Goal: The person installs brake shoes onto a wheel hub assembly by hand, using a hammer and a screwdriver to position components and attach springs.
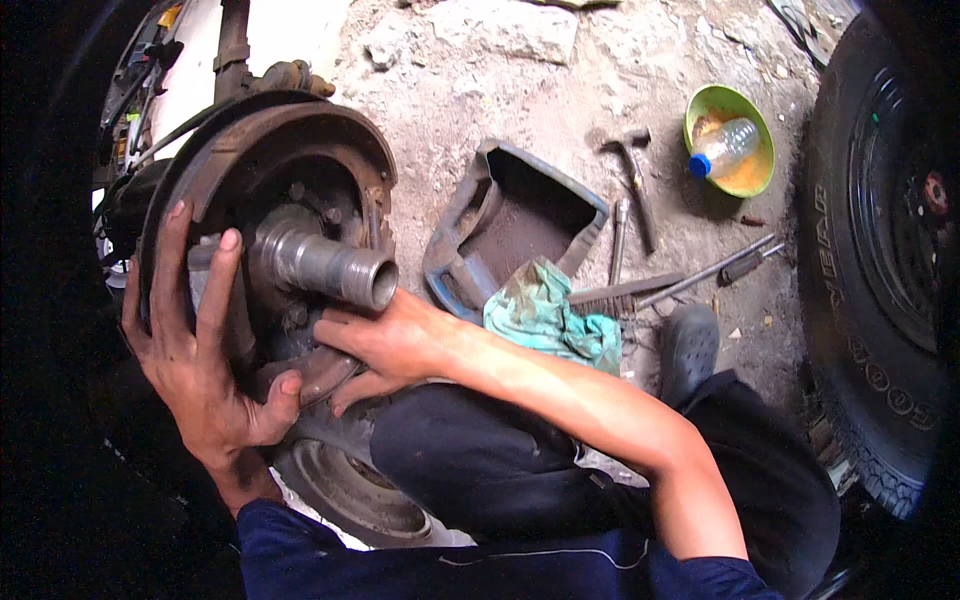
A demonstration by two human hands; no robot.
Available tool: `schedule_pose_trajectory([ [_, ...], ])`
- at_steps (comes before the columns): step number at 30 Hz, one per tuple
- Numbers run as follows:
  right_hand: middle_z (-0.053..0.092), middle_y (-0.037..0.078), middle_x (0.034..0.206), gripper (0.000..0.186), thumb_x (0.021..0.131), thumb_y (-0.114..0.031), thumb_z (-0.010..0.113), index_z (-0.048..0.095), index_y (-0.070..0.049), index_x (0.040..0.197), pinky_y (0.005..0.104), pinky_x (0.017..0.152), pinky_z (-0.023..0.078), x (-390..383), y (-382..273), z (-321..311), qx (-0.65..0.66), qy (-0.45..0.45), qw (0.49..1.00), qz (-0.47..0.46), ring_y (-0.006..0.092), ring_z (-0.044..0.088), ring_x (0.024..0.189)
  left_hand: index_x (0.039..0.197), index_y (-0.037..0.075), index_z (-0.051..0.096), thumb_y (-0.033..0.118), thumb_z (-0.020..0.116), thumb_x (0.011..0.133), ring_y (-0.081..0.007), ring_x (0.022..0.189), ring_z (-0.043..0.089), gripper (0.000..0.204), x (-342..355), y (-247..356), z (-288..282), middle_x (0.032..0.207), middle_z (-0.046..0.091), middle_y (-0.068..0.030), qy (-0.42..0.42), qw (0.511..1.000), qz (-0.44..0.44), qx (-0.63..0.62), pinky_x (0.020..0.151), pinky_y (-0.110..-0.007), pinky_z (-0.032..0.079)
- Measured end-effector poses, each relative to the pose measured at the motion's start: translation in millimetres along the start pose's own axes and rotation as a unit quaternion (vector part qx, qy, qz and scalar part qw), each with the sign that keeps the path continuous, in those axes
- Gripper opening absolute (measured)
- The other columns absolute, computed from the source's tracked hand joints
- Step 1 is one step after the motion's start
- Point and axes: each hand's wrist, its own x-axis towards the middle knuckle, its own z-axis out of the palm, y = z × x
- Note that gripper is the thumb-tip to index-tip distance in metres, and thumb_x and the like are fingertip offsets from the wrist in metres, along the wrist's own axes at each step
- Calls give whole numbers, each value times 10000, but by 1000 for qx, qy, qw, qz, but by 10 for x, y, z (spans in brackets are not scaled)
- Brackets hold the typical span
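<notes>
A rusty drum brake assembly (295, 125) stands upright at the left, with a bare metal axle spindle (325, 265) sticking out of its middle. My left hand (205, 375) is spread along its left side, fingers stretched up and apart, the thumb near the lower part. Below the spindle, my right hand (395, 335) reaches in from the right, its fingers bent round a curved brake shoe (318, 375). Part of that shoe and some fingertips are hidden. A round metal drum (345, 490) lies beneath, beside my knee.
On the rough ground sit a cut-open plastic container (590, 205), a turquoise rag (545, 315), a hammer (640, 190), metal rods (705, 275) and a green bowl (768, 165) holding a clear bottle (730, 148). A large wheel (835, 260) stands at the right.
</notes>
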Motion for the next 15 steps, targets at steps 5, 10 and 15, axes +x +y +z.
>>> schedule_pose_trajectory([
  [5,584,108,895,641,680,-632,722,492,-87,926,438,834,478,-39,60,205,-62,-14,997,-35,339,610,931,1401,174,519,707,379,833,-352,1334,438,791,-55,-37,-46,1461,439,-196,2,1000,-10,27,1114,-502,243],
  [10,562,124,898,776,588,-650,775,577,-49,1038,471,852,428,-34,221,374,-118,103,984,-82,351,576,890,1413,222,503,667,407,824,-349,1324,450,744,-47,-101,61,1474,433,-147,34,998,16,41,1115,-518,272],
  [15,572,112,889,725,547,-612,816,570,-54,940,484,866,411,-19,153,539,-94,185,977,-46,355,580,886,1418,201,493,675,397,848,-395,1310,462,747,-55,-39,131,1470,442,-148,60,997,-2,-40,1067,-513,372],
])
